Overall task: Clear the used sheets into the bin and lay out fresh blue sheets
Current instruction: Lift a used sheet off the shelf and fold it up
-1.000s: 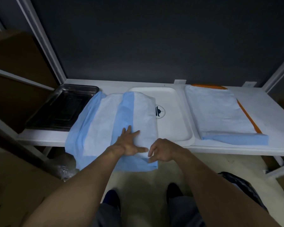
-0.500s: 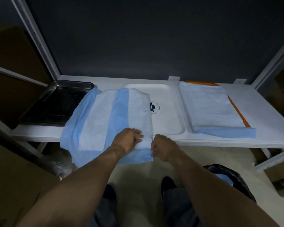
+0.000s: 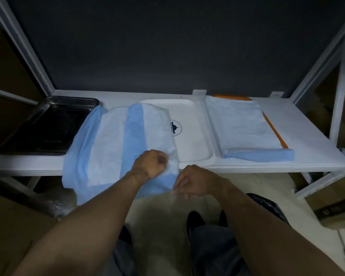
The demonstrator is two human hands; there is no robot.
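Note:
A partly folded blue and white sheet (image 3: 112,148) lies across the left half of the white tray (image 3: 193,136) and hangs over the shelf's front edge. My left hand (image 3: 151,166) is curled into a fist and grips the sheet near its front right part. My right hand (image 3: 193,181) pinches the sheet's lower right corner just off the shelf edge. A second sheet (image 3: 243,128), folded flat, covers an orange tray (image 3: 275,132) on the right. A black bin (image 3: 271,208) with a liner stands on the floor at lower right, partly hidden by my right arm.
A dark metal tray (image 3: 48,124) sits at the shelf's left end. The white shelf (image 3: 307,140) has frame posts at both sides and a dark wall behind. Cardboard boxes (image 3: 12,226) stand on the floor at left and right. My feet are below the shelf edge.
My left hand went from lying flat on the sheet to a fist gripping it. My right hand has shifted slightly right along the sheet's lower corner. The camera moved closer.

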